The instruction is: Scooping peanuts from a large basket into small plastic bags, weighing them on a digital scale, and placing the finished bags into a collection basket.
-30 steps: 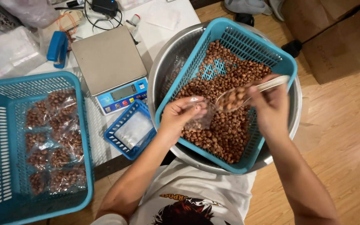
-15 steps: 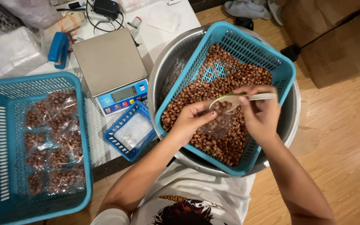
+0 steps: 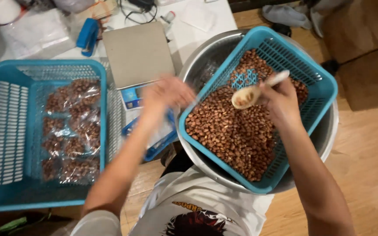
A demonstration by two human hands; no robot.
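While a pale spoon (image 3: 249,94) is gripped by the right hand (image 3: 281,101) over brown nuts (image 3: 237,131) in the tilted blue basket (image 3: 320,83), the blurred left hand (image 3: 167,94) is seen above the scale (image 3: 138,57); its fingers cannot be judged. Many filled bags (image 3: 73,126) are stacked in the left blue basket (image 3: 5,131); plenty of nuts are left loose.

Warm-toned wooden plank floor (image 3: 368,144) at right; white table (image 3: 206,26) top centre; brown cardboard boxes (image 3: 364,43) on floor top right; grey cloth (image 3: 285,15) near table edge; indoor light even
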